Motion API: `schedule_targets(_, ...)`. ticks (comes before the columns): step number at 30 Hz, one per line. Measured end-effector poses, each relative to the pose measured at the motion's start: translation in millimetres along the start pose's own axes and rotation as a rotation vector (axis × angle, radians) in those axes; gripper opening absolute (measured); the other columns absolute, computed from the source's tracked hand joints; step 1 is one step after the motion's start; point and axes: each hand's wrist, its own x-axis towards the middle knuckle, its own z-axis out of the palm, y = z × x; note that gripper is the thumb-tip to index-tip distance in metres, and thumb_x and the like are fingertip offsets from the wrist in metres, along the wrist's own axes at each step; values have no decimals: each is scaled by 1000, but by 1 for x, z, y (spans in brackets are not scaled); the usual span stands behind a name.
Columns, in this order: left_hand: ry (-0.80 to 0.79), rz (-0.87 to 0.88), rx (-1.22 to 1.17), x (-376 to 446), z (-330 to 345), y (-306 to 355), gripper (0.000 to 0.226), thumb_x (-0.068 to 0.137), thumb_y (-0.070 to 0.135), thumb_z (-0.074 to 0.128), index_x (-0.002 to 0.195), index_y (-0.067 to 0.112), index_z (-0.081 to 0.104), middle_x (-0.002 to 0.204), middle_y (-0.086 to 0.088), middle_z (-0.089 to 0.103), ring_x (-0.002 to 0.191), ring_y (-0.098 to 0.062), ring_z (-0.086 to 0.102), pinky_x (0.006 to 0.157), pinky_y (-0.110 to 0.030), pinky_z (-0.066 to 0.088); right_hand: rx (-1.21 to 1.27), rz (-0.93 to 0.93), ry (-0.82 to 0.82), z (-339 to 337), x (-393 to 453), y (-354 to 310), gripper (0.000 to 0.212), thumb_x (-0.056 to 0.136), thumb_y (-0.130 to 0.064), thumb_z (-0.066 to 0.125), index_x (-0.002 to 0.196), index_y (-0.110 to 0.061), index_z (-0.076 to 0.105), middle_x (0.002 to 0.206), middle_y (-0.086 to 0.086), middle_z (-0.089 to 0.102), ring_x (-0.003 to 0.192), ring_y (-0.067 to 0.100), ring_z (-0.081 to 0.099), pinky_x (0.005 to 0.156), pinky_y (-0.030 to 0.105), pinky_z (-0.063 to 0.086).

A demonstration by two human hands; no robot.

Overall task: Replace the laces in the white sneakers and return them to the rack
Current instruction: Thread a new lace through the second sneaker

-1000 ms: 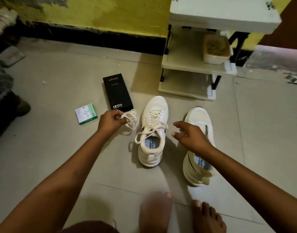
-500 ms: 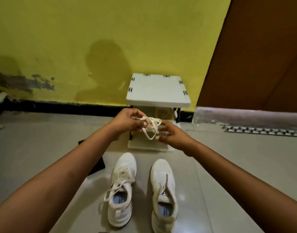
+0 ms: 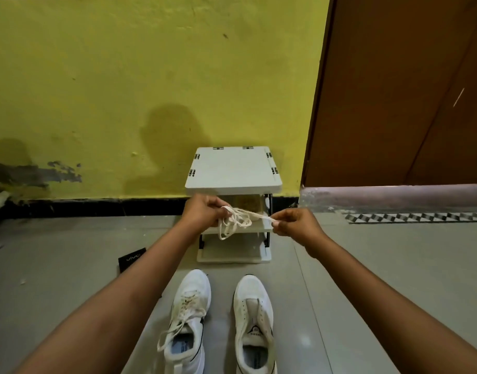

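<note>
Wall [image 3: 124, 90]: yellow, stained and peeling low at the far left, black skirting along its foot.
Floor [image 3: 56, 265]: grey tiles, bare at the left.
Black box [image 3: 130, 259]: flat on the floor left of the rack, partly hidden behind the left forearm, pale lettering on its lid.
Left hand [image 3: 202, 213]: raised in front of the rack, fingers curled shut around a bunched shoelace.
Loose shoelace [image 3: 236, 221]: off-white, tangled loops hanging below the left hand, one strand stretched rightward to the right hand; held in the air, apart from both sneakers.
Left sneaker [image 3: 190, 317]: white, upright on the floor below the left hand, toe toward the rack, laced with a dingy lace whose ends trail over the left side.
Rack [image 3: 232, 168]: small white shelf unit against the wall, flat top with black clips at the edges, two lower shelves; something tan on the middle shelf, too hidden by the hands to name.
Right sneaker [image 3: 254, 319]: white, upright just beside the left one, not touching, toe toward the rack, eyelets bare, tongue showing.
Right hand [image 3: 295, 224]: level with the left, thumb and forefinger pinched shut on the lace's end, other fingers folded.
Door [image 3: 407, 90]: brown, right of the wall, with a patterned black-and-white strip on the floor at its foot.
</note>
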Motion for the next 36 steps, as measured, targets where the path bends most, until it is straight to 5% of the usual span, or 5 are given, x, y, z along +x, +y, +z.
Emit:
schedule_targets(6,13,-8,-11,3,2,-9,25,85,-5,59,74,17,66,88,-7,68,89,-23,64,78,-33,54,136,-39,194,11,9,-2,10,91,-7,58,85,-12,63,87,8,64,72,14,56,66,23,46)
schedule_targets(10,25,-69,-29,1,-7,-16,34,84,-13,47,71,13,65,78,-7,64,73,-19,60,58,-19,50,194,-61,290,16,12,-4,6,92,-12,57,89,-14,62,94,8,65,84,18,56,75,29,43)
schedule_targets(26,10,-30,-712,-9,-20,4,21,87,-9,52,83,10,60,73,-2,66,64,-10,66,65,-23,58,28,-82,132,36,7,-6,11,93,-11,52,100,-9,60,100,7,59,91,17,53,62,19,40)
schedule_targets(30,-10,7,-732,-10,-18,12,23,89,-10,48,90,9,61,83,-4,64,60,-6,65,57,-17,55,24,-83,130,37,8,-6,14,91,-10,54,104,-8,60,102,10,58,91,19,53,73,26,41)
schedule_targets(36,-27,-29,-644,-10,-16,14,21,91,-7,48,92,9,62,87,-5,66,56,-5,64,54,-15,53,59,-144,166,38,9,-9,16,90,-10,55,106,-10,60,87,1,54,77,13,50,61,20,40)
